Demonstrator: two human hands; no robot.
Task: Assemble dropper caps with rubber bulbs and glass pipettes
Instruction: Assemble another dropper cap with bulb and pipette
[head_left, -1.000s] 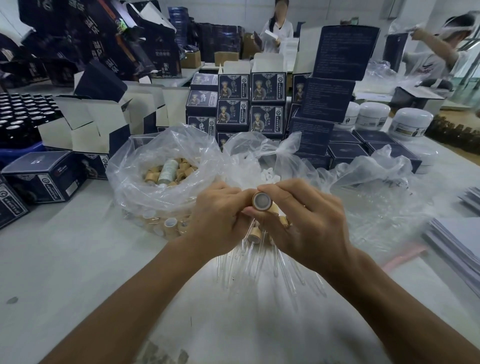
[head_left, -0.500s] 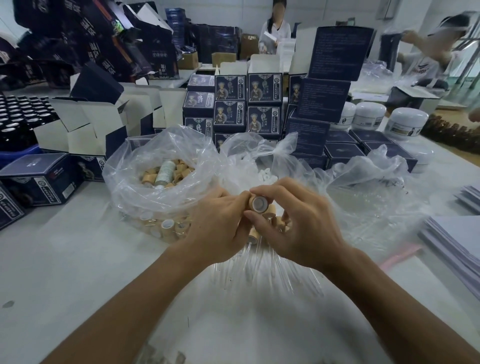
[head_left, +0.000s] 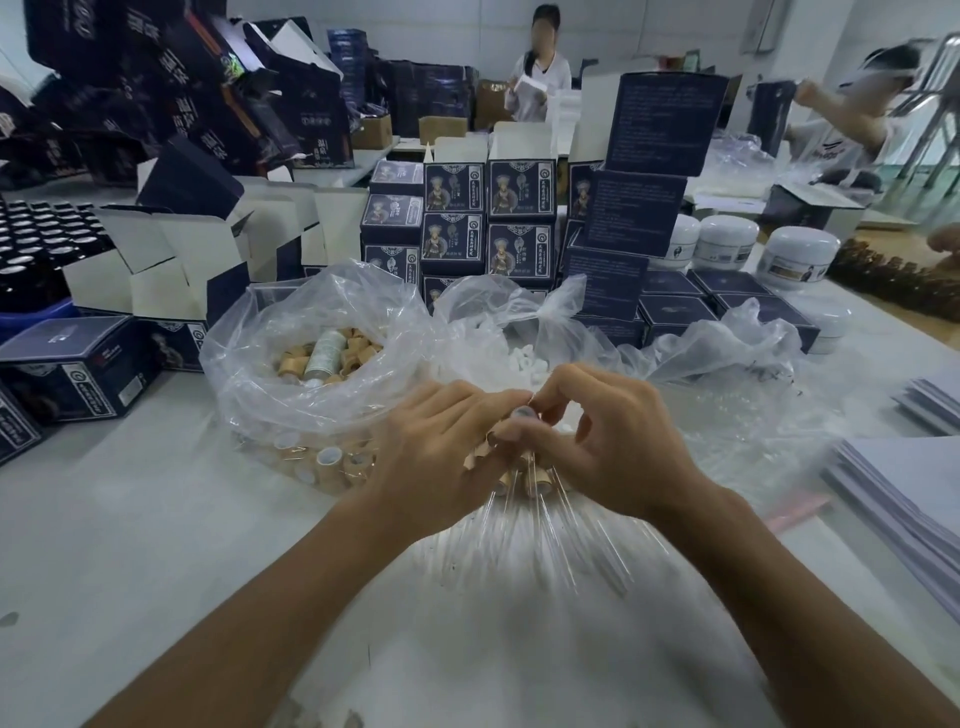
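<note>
From the head camera, both hands sit lower than half a second ago, and the dropper cap (head_left: 521, 414) they hold, whose round end faced the camera more openly then, is now partly covered by fingertips. The right hand (head_left: 605, 441) pinches that cap between thumb and curled forefinger; the left hand (head_left: 441, 447) has its fingers curled round a bunch of finished caps (head_left: 519, 470), whose glass pipettes (head_left: 545, 535) fan down toward the camera over the white table (head_left: 130, 545). Just left of the hands, a clear plastic bag (head_left: 311, 364) lies open and holds tan wood-coloured caps (head_left: 343, 348) and one pale cylinder among them. Behind the hands a second clear bag (head_left: 509, 312) holds small white rubber bulbs (head_left: 527, 358). Dark blue cartons (head_left: 467, 218) stand stacked beyond.
</note>
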